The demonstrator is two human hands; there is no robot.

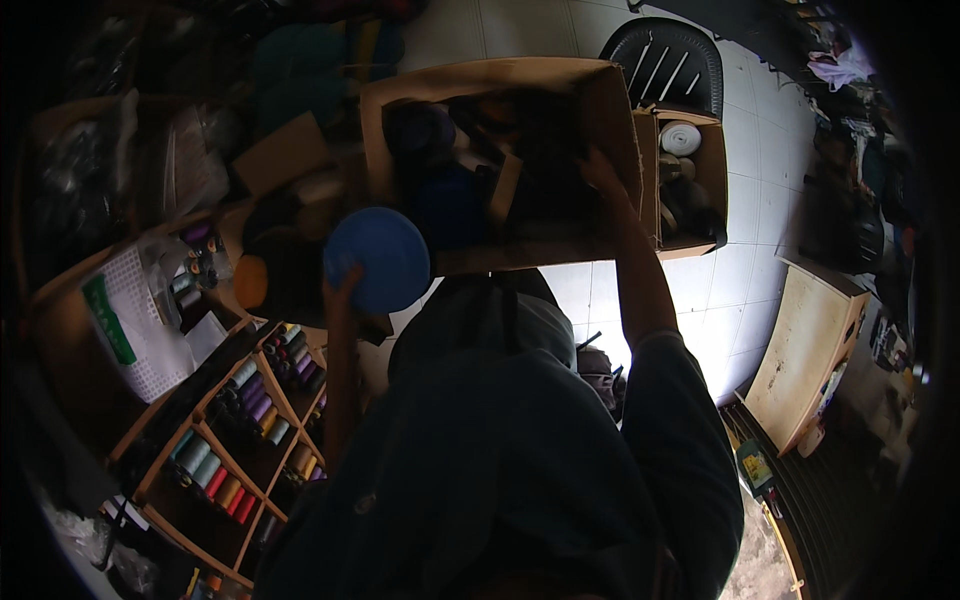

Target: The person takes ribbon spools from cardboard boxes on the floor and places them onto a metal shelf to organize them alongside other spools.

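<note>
My left hand [345,290] grips a flat, round blue disc [378,258] by its lower left edge, just left of a large open cardboard box [500,262]. Whether the disc is a wound roll or a solid piece does not show. My right hand [600,172] reaches into the right side of that box, and its fingers blur into the shadow there. Dark items lie in the box, among them a blue thing [448,205], a purplish roll [432,128] and an upright piece of cardboard [505,187].
A smaller cardboard box [690,240] with a white roll [680,138] adjoins on the right, near a black plastic chair [665,65]. Wooden compartments [205,420] with coloured thread spools stand at lower left. An orange roll [250,282] lies left of the disc. A wooden cabinet [805,350] stands right.
</note>
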